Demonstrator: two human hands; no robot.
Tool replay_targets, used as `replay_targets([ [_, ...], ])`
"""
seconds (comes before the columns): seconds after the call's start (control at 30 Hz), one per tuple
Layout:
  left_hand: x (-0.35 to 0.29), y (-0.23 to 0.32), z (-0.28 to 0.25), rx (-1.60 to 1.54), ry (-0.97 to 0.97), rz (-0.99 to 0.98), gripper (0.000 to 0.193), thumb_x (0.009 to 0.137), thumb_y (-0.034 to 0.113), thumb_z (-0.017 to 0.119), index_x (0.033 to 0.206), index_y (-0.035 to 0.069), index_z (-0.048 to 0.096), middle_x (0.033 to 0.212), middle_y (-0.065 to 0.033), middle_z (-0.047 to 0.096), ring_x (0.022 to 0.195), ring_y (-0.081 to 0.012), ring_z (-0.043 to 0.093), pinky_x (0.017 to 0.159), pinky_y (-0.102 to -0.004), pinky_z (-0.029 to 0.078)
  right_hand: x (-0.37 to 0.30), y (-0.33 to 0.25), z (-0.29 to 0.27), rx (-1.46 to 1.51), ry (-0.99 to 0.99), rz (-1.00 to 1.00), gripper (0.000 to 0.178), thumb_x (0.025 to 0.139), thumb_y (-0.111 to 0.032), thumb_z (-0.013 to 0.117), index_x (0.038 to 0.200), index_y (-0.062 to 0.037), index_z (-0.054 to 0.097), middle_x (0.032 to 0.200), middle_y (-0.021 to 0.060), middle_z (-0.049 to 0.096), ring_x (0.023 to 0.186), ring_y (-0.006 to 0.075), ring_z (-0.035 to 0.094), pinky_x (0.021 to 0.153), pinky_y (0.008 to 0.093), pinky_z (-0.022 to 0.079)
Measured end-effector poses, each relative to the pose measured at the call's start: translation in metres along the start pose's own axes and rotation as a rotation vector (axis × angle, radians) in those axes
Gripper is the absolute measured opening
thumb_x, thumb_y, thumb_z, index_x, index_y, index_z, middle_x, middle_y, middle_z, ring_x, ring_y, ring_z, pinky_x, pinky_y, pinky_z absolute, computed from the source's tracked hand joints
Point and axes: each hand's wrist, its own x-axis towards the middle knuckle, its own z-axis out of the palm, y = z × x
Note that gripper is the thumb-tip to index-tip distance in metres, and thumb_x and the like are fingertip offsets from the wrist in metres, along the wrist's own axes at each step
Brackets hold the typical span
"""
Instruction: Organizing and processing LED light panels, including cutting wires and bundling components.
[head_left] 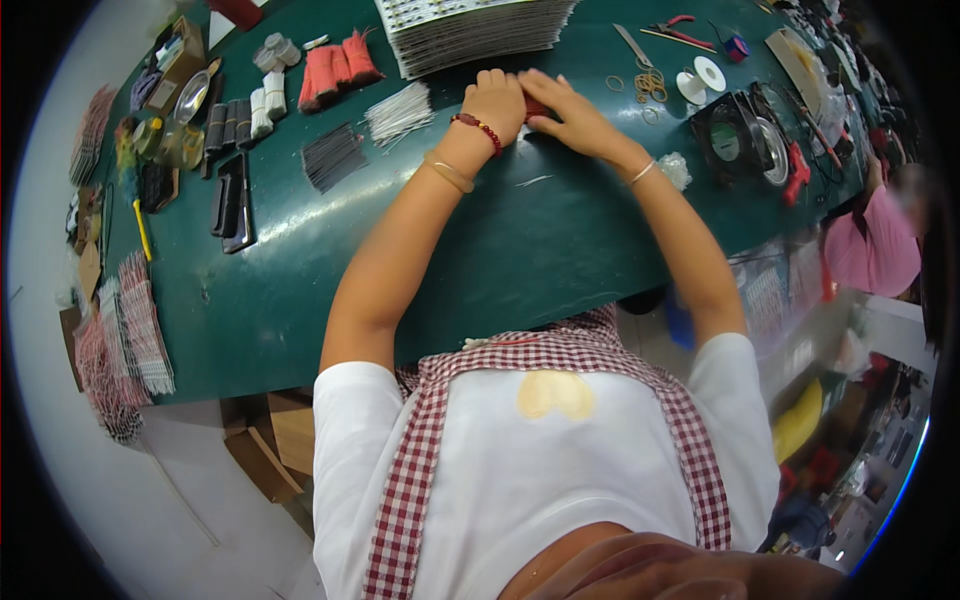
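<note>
At the far middle of the green table, my left hand (494, 106) and my right hand (578, 118) meet. A dark red piece (534, 107) shows in the gap between them, too covered to name. My right thumb and fingers close round it from the right, and the fingertips reach to my left hand. My left hand is closed, its back up, and its fingers hide what is under them. Left of it lie a bunch of white wires (399, 116) and a bunch of black wires (333, 157). Some thin white strips (534, 181) lie nearer to me.
A tall stack of printed cards (476, 36) stands just beyond my hands. Red bundles (338, 70) sit far left. Rubber bands (651, 86), a white spool (701, 79), pliers (684, 34) and a black fan-like device (731, 140) lie right. A person in pink (873, 245) is at far right.
</note>
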Motion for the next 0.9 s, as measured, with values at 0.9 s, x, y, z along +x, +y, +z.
replay_targets([
  [0.9,-0.021,-0.012,-0.001,-0.553,0.172,-0.166,0.022,0.083,0.007,0.055,0.102,-0.003,0.046,0.089,-0.0162,0.058,0.081,-0.0316,0.059,0.076,-0.0415,0.047,-0.073,-0.034,-0.06,0.572,0.189,0.421,0.013,0.081,-0.007,0.059,0.091,-0.0006,0.064,0.083,0.0036,0.064,0.081,0.0129,0.06,0.078,0.0272,0.045],
])
